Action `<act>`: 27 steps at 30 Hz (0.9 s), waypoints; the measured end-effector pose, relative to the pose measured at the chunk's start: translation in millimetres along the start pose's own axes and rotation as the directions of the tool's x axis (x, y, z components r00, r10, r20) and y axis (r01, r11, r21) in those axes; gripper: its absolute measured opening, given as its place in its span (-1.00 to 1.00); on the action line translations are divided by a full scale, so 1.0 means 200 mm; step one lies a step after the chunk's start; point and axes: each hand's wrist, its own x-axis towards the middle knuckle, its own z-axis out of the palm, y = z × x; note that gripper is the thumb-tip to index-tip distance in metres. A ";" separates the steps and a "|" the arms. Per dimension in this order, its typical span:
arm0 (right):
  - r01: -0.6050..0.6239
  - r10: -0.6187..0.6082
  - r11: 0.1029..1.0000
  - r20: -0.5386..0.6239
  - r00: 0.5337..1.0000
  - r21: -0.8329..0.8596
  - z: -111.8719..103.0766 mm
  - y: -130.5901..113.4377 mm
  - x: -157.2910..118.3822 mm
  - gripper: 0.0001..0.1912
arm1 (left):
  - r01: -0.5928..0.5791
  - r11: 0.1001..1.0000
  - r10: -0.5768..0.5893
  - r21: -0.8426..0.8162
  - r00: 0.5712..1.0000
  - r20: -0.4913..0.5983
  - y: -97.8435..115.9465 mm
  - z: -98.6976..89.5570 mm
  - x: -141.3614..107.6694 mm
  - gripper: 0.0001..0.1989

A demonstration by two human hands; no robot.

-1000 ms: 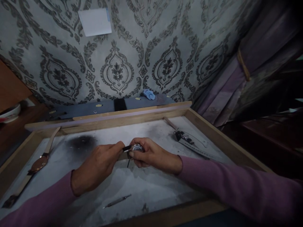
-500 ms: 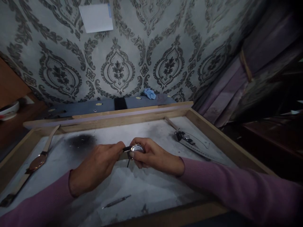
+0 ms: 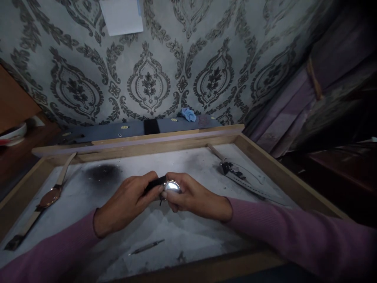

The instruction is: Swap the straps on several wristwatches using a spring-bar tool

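A round, shiny wristwatch (image 3: 172, 186) is pinched at its case by my right hand (image 3: 191, 196), the thumb lying over the lower edge of its face. My left hand (image 3: 126, 204) grips the dark watch strap (image 3: 154, 183) on the left side of the case, thumb close to where strap and case meet. A thin dark piece pokes out beneath the case; I cannot make out what it is. On the white surface below the hands lies a slim metal spring bar tool (image 3: 146, 247).
A wooden-rimmed tray (image 3: 165, 142) surrounds the work surface. At its left lies a rose-coloured watch (image 3: 50, 197) with a pale strap; at its right, another watch (image 3: 235, 169) with dark and light straps. A crumpled blue cloth (image 3: 188, 114) sits behind the rim, by the patterned wall.
My left hand has shifted its grip on the strap, its thumb now reaching the case. The watch face has tilted and reflects bright light. The view has moved slightly.
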 end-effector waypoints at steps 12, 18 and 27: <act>0.017 -0.017 0.999 -0.019 1.000 -0.028 0.01 -0.01 -0.01 -0.86 | 0.006 0.997 -0.002 -0.083 0.999 0.045 0.00 0.00 0.01 -0.79; -0.011 0.011 1.000 0.004 1.000 0.017 0.00 0.00 0.00 -0.90 | 0.004 0.993 0.001 -0.115 0.999 0.048 0.00 -0.01 0.01 -0.79; -0.063 0.061 0.994 0.018 0.998 0.091 -0.01 -0.01 0.00 -0.79 | 0.024 0.987 -0.016 -0.162 0.998 0.056 0.01 -0.02 0.01 -0.77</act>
